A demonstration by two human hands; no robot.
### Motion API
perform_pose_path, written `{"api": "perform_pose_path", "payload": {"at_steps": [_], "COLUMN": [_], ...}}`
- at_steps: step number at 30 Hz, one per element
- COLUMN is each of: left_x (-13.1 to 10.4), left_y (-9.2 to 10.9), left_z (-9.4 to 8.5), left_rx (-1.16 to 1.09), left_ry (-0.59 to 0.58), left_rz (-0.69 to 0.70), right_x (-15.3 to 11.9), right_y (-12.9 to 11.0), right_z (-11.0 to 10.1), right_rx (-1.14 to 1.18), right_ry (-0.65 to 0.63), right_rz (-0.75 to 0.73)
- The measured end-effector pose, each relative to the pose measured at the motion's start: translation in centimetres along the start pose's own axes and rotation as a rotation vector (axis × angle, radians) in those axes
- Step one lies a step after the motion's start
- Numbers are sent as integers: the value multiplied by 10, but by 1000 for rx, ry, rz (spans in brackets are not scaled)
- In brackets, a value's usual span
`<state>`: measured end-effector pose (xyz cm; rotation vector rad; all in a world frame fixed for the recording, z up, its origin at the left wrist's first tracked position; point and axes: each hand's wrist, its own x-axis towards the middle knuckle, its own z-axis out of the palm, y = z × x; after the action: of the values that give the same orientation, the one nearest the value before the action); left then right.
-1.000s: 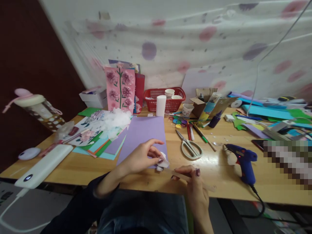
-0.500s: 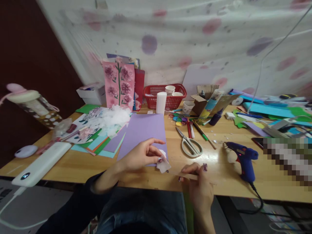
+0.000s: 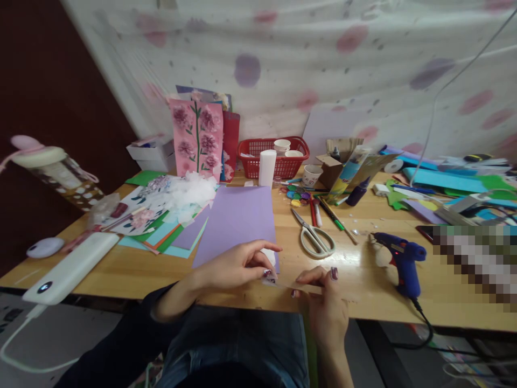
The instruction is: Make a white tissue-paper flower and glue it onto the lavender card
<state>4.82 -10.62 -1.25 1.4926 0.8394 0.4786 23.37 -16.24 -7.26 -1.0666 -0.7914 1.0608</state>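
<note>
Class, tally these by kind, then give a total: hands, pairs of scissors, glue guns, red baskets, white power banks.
Hands: 2 (left hand, right hand)
Scissors: 1
Glue gun: 1
Red basket: 1
White power bank: 1
Total: 6

Head-worn camera looks forward and down over the table (image 3: 242, 296).

We see a small, translucent white paper piece (image 3: 269, 281), nearly edge-on, over the near bench (image 3: 242, 299); a narrow, pale strip (image 3: 312, 289) slants slightly on its right.
</note>
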Motion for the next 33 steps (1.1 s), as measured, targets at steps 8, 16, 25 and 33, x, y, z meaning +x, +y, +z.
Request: {"api": "perform_pose_path", "payload": {"at_steps": [8,16,25,33], "left_x": [1,2,4,-4], "left_y": [-10,-9,-9,-1], "left_z": [1,0,6,5], "left_rx": [-143,-100,-59,-88], "left_ry": [-20,11,-8,21], "left_rz": [-11,43,10,-20], "right_x": [0,3,1,-4], "right_y": [1,-4,2,-1], "right_z": [1,-2,-3,0], "right_rx": [13,42,21,-61], "right_ry": [58,155,60,126], "right_rz": [-17,-71,-51,-36]}}
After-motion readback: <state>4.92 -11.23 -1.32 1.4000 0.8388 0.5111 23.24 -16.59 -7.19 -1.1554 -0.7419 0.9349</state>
